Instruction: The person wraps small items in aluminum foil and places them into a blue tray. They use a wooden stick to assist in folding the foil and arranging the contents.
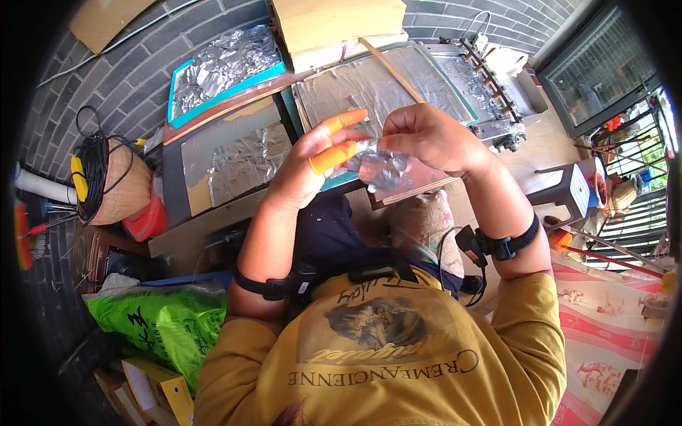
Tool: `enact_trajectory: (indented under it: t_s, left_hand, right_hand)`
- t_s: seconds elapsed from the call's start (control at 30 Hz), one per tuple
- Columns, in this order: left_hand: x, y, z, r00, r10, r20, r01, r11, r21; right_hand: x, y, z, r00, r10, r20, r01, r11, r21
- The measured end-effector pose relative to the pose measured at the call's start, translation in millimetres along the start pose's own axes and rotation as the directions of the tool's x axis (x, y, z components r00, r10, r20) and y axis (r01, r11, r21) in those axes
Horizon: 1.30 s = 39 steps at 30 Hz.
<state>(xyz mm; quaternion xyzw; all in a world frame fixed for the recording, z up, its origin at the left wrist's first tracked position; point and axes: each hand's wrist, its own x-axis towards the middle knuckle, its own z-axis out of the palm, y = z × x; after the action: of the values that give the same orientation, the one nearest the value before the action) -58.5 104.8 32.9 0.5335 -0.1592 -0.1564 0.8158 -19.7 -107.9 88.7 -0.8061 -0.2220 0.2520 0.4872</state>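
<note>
My left hand [298, 165], with orange finger cots [333, 158] on two fingers, grips the left side of a crumpled, shiny piece of metal foil [381, 169]. My right hand [429, 136] is bare, its fingers curled and pinching at the foil's upper right edge. The foil hangs between both hands, above the near edge of the worktable, and its lower part is blurred. Just beyond the hands lies a flat board covered in foil sheet [341, 88]. A thin wooden stick [391, 69] rests across it, its near end behind my right hand.
A turquoise tray [226, 109] of crumpled foil sits back left, above a foil-covered panel [245, 160]. A stack of yellowish sheets [341, 24] stands behind. At right are a metal frame with a rod [493, 85] and a stool [570, 191]. A filled sack [426, 223] stands below the table.
</note>
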Motion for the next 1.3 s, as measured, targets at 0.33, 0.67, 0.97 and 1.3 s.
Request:
enact_trajectory:
  t_s: [0.33, 0.67, 0.97, 1.3]
  left_hand:
    - [2.9, 1.5, 1.1, 0.993, -0.075, -0.09, 0.084, 0.992, 0.093]
    - [7.8, 16.9, 1.1, 0.984, 0.163, 0.073, -0.163, 0.655, 0.738]
    - [9.2, 38.6, 4.4, 0.998, -0.053, 0.024, 0.014, 0.629, 0.778]
    - [-7.5, 59.4, -8.6, 0.997, -0.015, -0.069, 0.041, 0.915, 0.402]
  right_hand:
    - [-0.9, -0.6, 0.6, 0.997, 0.073, -0.02, -0.065, 0.965, 0.253]
    - [11.9, 3.5, 3.0, 0.997, 0.017, 0.07, -0.02, 0.999, 0.038]
    - [18.5, 0.1, 14.7, 0.988, -0.152, 0.019, 0.152, 0.962, -0.228]
    - [32.1, 3.2, 24.0, 0.962, -0.199, 0.186, 0.113, 0.913, 0.392]
